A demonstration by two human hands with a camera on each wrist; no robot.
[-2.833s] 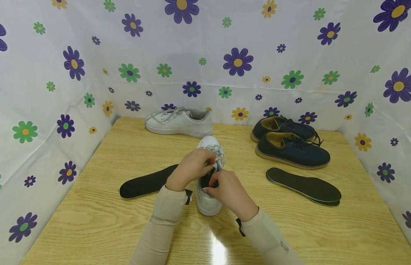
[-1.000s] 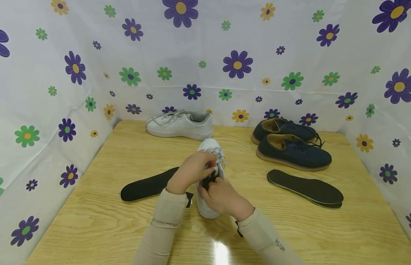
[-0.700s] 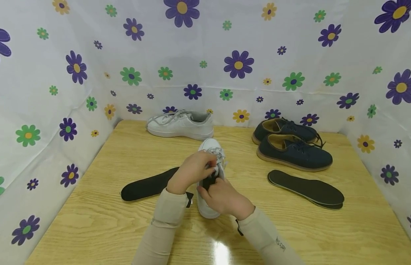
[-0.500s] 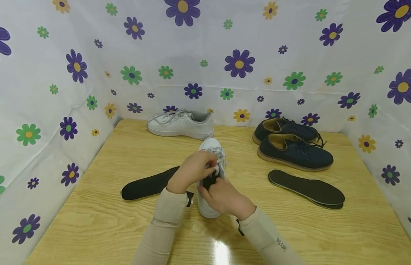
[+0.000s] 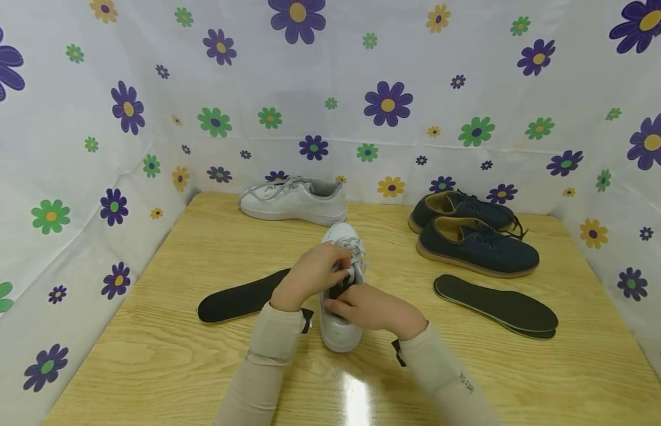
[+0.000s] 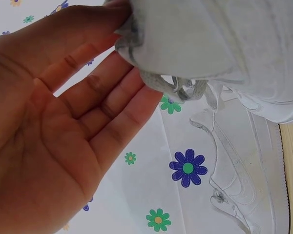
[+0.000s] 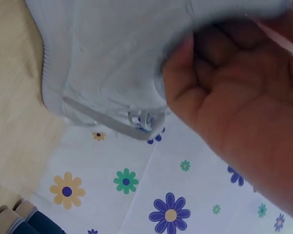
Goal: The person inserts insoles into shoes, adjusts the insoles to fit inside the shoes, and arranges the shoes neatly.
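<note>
A white lace-up sneaker (image 5: 342, 334) stands in the middle of the table, toe pointing away, with a dark insole (image 5: 337, 290) showing in its opening. My left hand (image 5: 315, 273) pinches the sneaker's tongue between thumb and forefinger; in the left wrist view the other fingers extend beside the laces. My right hand (image 5: 375, 307) reaches over the right side of the collar, its fingers bent down into the shoe and its thumb near the heel end. Those fingertips are hidden inside, so I cannot tell whether they grip anything.
Left of the sneaker lies a black insole (image 5: 239, 302), partly behind my left arm. Another white sneaker (image 5: 293, 201) stands at the back. To the right are two navy lace-up shoes (image 5: 481, 248) and a stacked pair of dark insoles (image 5: 495, 302). A flowered cloth (image 5: 330, 77) encloses the table.
My right hand first moves from the heel deeper toward the middle of the shoe; since half a second ago its wrist has swung slightly right and its thumb shifted. My left hand keeps its hold.
</note>
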